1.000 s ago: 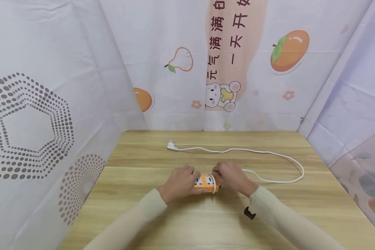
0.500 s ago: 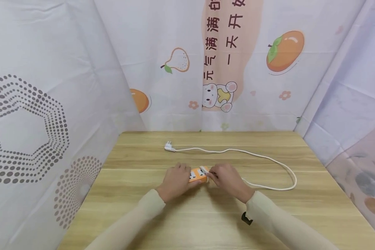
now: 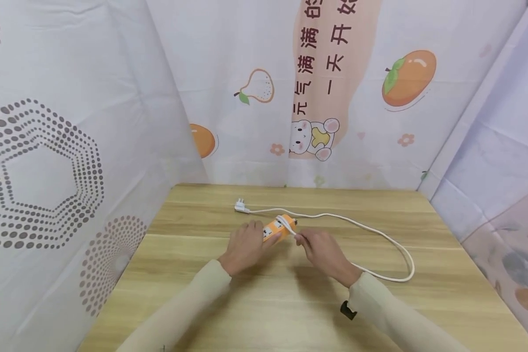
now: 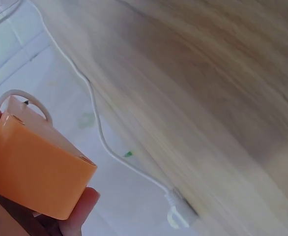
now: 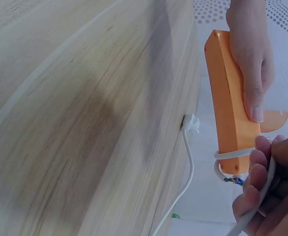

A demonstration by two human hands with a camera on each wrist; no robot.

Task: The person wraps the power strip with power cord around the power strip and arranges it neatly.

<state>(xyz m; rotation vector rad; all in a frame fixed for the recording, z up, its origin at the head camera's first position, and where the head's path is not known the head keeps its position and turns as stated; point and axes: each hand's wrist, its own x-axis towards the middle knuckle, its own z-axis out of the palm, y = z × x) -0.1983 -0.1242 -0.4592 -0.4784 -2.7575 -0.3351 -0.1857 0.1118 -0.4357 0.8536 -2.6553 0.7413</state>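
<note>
An orange power strip (image 3: 289, 221) with white sockets is raised off the table, tilted with its far end to the upper right. My left hand (image 3: 244, 248) grips its near end, thumb along one side and fingers on the other. A white cord (image 5: 231, 154) loops round the strip near its far end, where it leaves the casing. My right hand (image 3: 323, 252) holds this cord between thumb and curled fingers, just right of the strip. In the right wrist view a small multicoloured piece (image 5: 237, 181) shows at the cord's exit.
The rest of the cord (image 3: 402, 248) runs in a wide curve on the wooden table (image 3: 264, 313) to the right and back. It ends in a white plug (image 3: 241, 206) at the back left. Printed curtains (image 3: 246, 142) enclose the table behind and at both sides.
The power strip has swung from nearly level to a steep tilt, its far end rising. My right hand has drawn the cord across the strip to the right; the loose cord has shifted nearer.
</note>
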